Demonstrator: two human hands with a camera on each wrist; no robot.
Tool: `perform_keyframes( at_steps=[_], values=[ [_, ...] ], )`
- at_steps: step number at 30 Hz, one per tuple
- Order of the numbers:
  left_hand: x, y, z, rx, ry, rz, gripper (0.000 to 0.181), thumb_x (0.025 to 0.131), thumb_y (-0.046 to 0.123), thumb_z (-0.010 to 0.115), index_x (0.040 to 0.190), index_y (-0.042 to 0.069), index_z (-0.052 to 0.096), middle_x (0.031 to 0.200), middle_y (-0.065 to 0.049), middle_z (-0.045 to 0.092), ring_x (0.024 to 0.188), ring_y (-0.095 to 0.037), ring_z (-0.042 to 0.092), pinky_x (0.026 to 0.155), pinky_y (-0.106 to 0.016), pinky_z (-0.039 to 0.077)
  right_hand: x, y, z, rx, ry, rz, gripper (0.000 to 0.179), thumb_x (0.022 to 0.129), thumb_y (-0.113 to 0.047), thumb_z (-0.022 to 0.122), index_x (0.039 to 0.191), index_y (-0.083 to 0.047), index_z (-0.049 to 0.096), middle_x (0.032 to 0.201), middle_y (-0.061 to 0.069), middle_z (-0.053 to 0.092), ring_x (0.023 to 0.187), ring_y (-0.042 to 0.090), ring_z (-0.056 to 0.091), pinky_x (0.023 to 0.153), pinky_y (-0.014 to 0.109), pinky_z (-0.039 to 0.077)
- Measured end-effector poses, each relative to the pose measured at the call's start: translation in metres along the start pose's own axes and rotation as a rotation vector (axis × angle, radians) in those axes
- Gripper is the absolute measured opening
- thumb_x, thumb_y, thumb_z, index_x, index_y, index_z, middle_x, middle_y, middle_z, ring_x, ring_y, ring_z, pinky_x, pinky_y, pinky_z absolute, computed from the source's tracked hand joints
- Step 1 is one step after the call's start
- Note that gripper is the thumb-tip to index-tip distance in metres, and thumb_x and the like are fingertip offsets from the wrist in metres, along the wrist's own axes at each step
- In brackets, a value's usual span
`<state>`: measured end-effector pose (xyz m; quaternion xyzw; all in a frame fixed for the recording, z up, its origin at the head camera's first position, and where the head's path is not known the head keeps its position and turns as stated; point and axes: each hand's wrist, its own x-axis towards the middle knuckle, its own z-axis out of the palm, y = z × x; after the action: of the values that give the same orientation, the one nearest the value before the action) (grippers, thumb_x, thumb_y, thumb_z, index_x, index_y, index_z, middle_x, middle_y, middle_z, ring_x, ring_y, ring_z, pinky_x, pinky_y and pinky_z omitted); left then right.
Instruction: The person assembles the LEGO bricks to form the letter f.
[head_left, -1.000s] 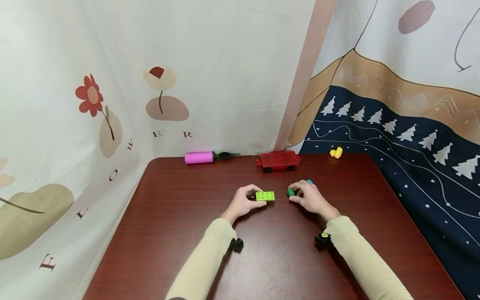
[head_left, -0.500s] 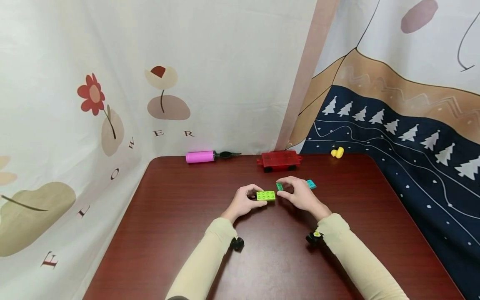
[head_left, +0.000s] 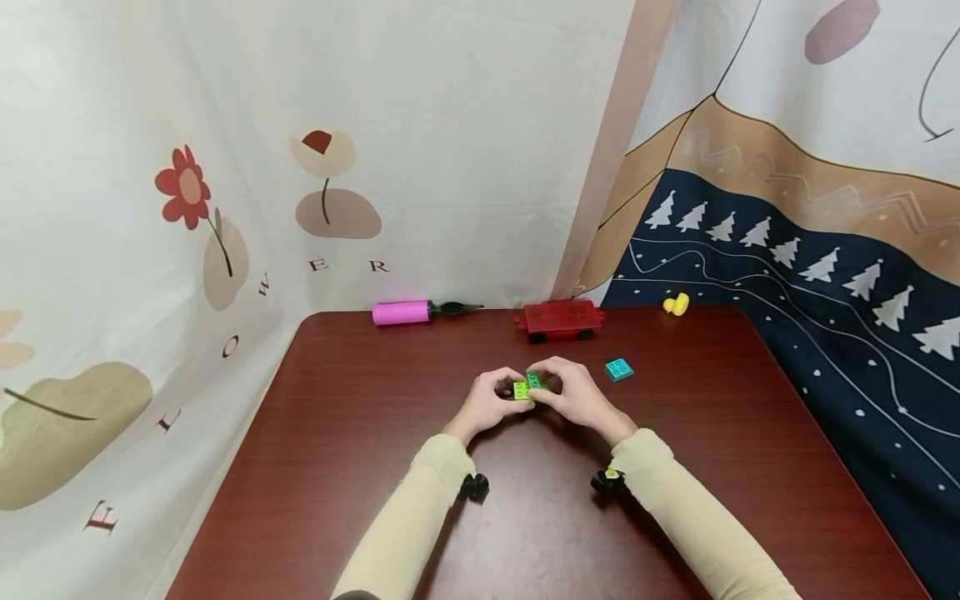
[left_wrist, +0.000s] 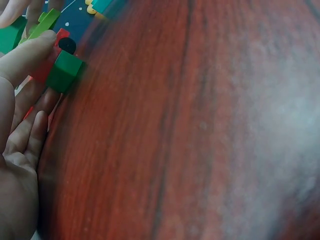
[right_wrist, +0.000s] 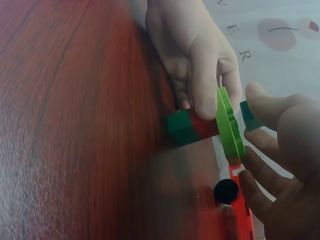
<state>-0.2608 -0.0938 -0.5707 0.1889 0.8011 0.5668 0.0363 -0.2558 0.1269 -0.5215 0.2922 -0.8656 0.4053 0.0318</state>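
Observation:
My left hand (head_left: 483,403) grips a small stack between thumb and fingers. A lime-green studded toy brick (right_wrist: 229,125) tops it, with a red brick (right_wrist: 205,128) beneath and a green brick (right_wrist: 182,128) at the bottom. My right hand (head_left: 579,398) pinches another green brick (head_left: 533,380) just above the lime brick's studs. A narrow gap between these two shows in the right wrist view. Fingers partly cover the stack, and the right hand hides the lime brick's right part in the head view. A teal brick (head_left: 618,369) lies beyond my right hand.
Along the table's far edge lie a pink pump (head_left: 402,312) with a dark nozzle, a red wheeled cart (head_left: 560,319) and a yellow toy (head_left: 677,304). Printed curtains (head_left: 465,150) hang behind the dark red table (head_left: 360,400).
My right hand has moved left with its green brick, from near the teal brick to over the lime brick. The teal brick is now uncovered. My left hand has stayed nearly still.

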Motion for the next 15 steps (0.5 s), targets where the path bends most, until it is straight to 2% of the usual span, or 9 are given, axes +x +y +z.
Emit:
perform_keyframes(
  at_steps=[5, 15],
  values=[
    [0.000, -0.001, 0.000, 0.022, 0.009, 0.001, 0.035, 0.083, 0.017, 0.093, 0.114, 0.014, 0.076, 0.101, -0.003, 0.076, 0.088, -0.013, 0.068, 0.080, -0.030, 0.055, 0.001, -0.003, 0.004, -0.005, 0.001, 0.013, 0.036, 0.092, -0.018, 0.084, 0.123, -0.005, 0.073, 0.110, 0.002, 0.072, 0.096, 0.017, 0.068, 0.083, 0.038, 0.058],
    [-0.001, -0.001, 0.000, 0.010, 0.003, -0.001, 0.034, 0.083, 0.016, 0.092, 0.113, 0.012, 0.075, 0.105, -0.003, 0.076, 0.093, -0.013, 0.070, 0.085, -0.031, 0.057, 0.001, -0.004, 0.012, -0.016, 0.016, 0.035, 0.033, 0.092, -0.020, 0.084, 0.122, -0.008, 0.074, 0.113, 0.003, 0.073, 0.096, 0.016, 0.067, 0.085, 0.037, 0.058]
  ],
)
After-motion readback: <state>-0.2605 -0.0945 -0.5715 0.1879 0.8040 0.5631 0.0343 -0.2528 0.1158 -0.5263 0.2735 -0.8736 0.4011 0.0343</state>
